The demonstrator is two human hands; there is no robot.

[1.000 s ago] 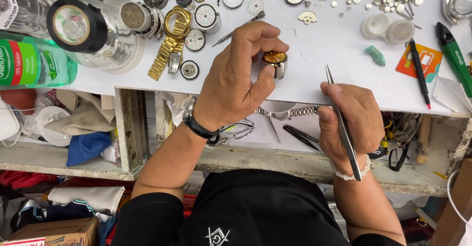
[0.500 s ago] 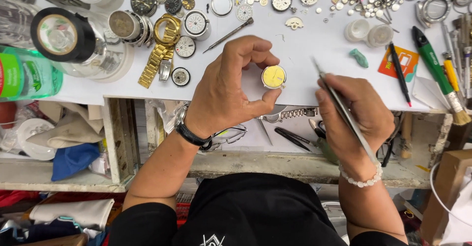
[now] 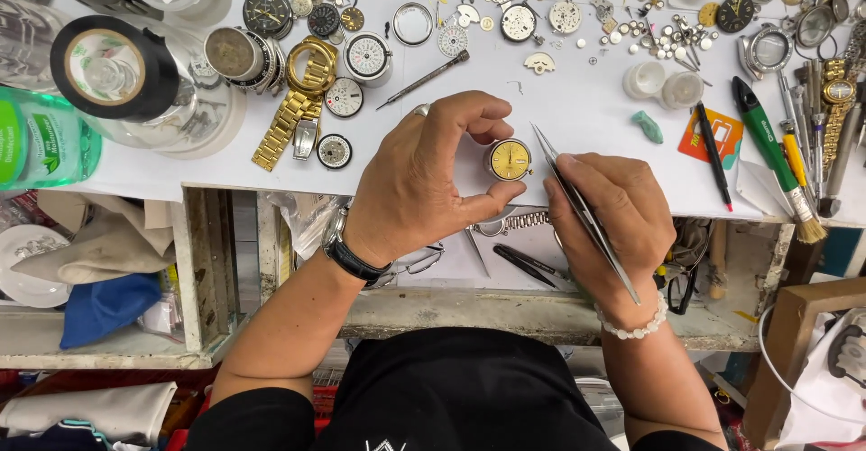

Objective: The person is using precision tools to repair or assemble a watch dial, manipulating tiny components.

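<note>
My left hand (image 3: 424, 176) pinches a small round watch case with a yellow dial (image 3: 510, 160) between thumb and fingers, just above the near edge of the white worktop (image 3: 577, 117). My right hand (image 3: 613, 221) holds slim metal tweezers (image 3: 586, 216); their tips point up beside the dial's right rim. Whether the tips touch the watch, I cannot tell. A black watch sits on my left wrist and a white bead bracelet on my right.
Many watch dials, cases and small parts lie across the worktop. A gold bracelet watch (image 3: 302, 99), a screwdriver (image 3: 424, 79), a tape roll (image 3: 113, 68) and a green bottle (image 3: 45, 140) are at left. Pens, a brush (image 3: 798, 194) and a green marker are at right. An open drawer with tools lies below.
My left hand has turned the watch so its yellow dial faces up and steadied it. My right hand has lifted the tweezers from beside the drawer up to the dial's edge.
</note>
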